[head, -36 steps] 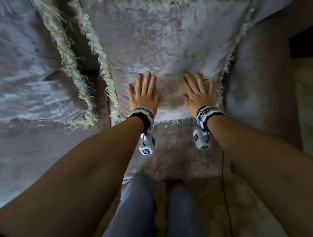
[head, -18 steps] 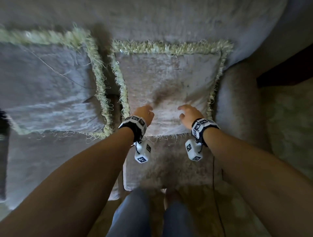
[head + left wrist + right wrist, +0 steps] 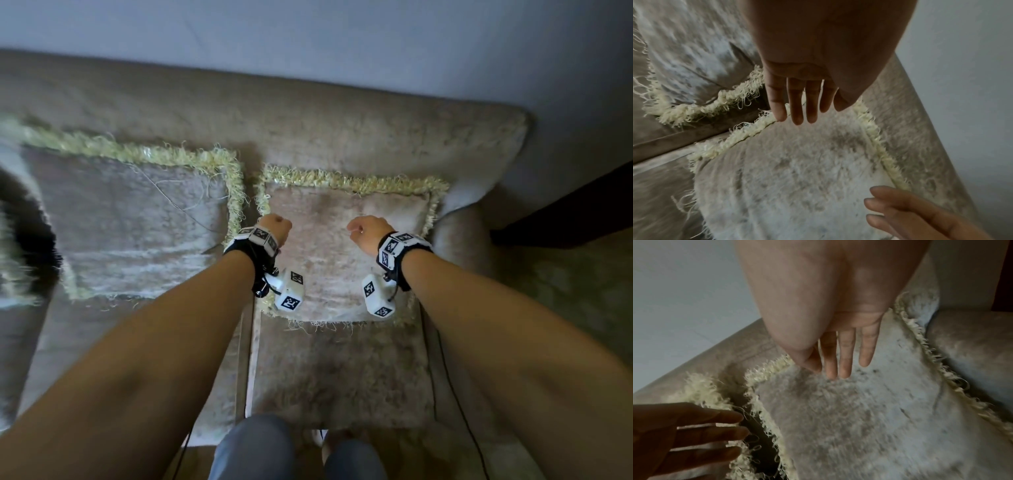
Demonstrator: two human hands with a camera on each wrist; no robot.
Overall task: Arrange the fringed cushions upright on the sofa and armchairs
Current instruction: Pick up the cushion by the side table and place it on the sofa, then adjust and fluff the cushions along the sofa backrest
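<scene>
Two grey plush cushions with cream fringe lean upright against the sofa backrest (image 3: 308, 120). The right cushion (image 3: 342, 260) (image 3: 797, 170) (image 3: 859, 418) stands at the sofa's right end, with both my hands in front of its face. My left hand (image 3: 276, 226) (image 3: 797, 104) is by its upper left edge, my right hand (image 3: 363, 230) (image 3: 840, 356) near its middle. Both wrist views show straight, relaxed fingers holding nothing. Whether the fingertips still touch the fabric, I cannot tell. The left cushion (image 3: 130, 222) stands beside it, untouched.
The sofa's right armrest (image 3: 459, 240) hugs the right cushion. A dark piece of furniture (image 3: 565, 212) stands further right, and a pale wall (image 3: 308, 34) rises behind the backrest. The seat (image 3: 342, 370) lies below the cushions, my legs (image 3: 253, 448) at its front edge.
My hands lay flat on the right cushion's face a second ago; they have since come off it and drawn back. My head has pulled away, bringing the whole backrest into view.
</scene>
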